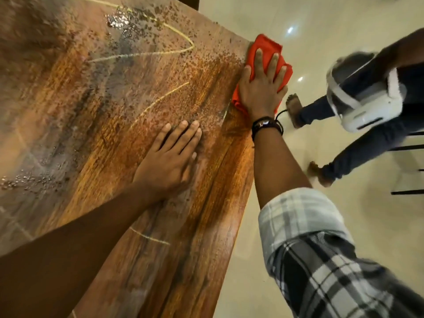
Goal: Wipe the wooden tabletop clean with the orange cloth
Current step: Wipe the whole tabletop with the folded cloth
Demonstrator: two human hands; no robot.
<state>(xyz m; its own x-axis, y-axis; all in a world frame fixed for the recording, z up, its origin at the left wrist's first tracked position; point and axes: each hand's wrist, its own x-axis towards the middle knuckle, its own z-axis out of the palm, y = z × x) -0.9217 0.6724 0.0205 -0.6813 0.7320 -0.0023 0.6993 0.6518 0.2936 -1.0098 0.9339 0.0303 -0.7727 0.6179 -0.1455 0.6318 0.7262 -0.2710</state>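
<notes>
Pressing the right hand point(261, 88) flat onto the orange cloth point(267, 48), fingers straight and spread, pinning rather than gripping, probably for spreading pressure over a wide patch. Holding that cloth bunched at the right-hand edge of the wooden tabletop point(68, 99), at about one o'clock in the view, partly overhanging the floor point(321, 31), seemingly for pushing dirt off the side. Resting the left hand point(169, 157) flat on the wood between seven and eight o'clock from the cloth, fingers straight and close together, grasping nothing, most likely bracing the body during the reach. Wearing a dark wristband point(266, 125) on the right wrist, with a checked sleeve point(321, 260) rolled up between four and five o'clock. Leaving much undone, judging by the surface: dark specks point(218, 56) lying thick toward twelve, shiny droplets point(119, 19) near eleven, thin yellow lines point(142, 55) zigzagging from there toward the centre. Sharing the room with a second person point(355, 145) at three o'clock, holding a white device point(367, 111), well apart from the table. Calling next, probably, for a long stroke toward nine o'clock through the speckled area.
</notes>
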